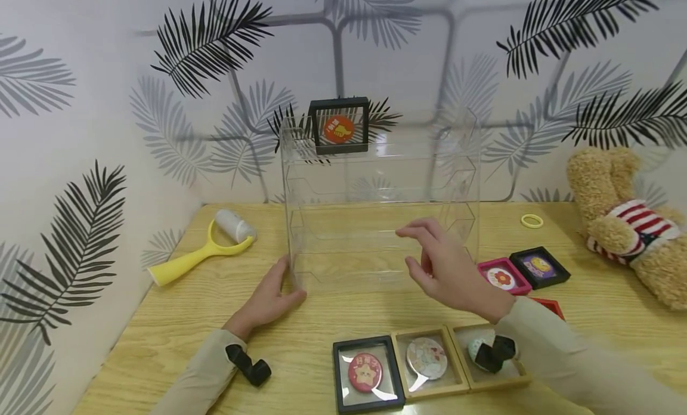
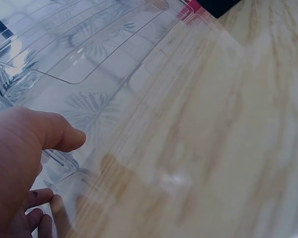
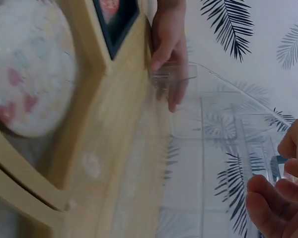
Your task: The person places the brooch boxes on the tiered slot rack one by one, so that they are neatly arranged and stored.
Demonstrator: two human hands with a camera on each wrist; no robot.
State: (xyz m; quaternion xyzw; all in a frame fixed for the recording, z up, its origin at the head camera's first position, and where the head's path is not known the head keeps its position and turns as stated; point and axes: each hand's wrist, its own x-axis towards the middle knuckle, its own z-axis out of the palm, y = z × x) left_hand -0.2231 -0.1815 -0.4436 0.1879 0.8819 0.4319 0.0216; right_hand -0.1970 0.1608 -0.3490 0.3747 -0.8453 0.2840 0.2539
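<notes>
I see a clear rack (image 1: pixel 351 218) standing just beyond the right fingers; bear (image 1: pixel 625 227) well right of them. Frame row (image 1: pixel 427 360) nearer the person than both hands' fingers. Left hand (image 1: pixel 269 302): fingers fairly straight, touching rack's lower left corner. Right hand (image 1: pixel 451 275): loosely bent, holding nothing. Black frame (image 1: pixel 339 129) on rack top, above-left of right fingers.

Red frame (image 1: pixel 553 307): mostly hidden behind the right sleeve (image 1: pixel 553 343)
Teddy bear (image 1: pixel 614 233): cut off by the head view's right edge
Right hand (image 1: pixel 449 271): cut off by the right wrist view's right edge
Orange badge (image 1: pixel 339 129): lettering too small to read
</notes>
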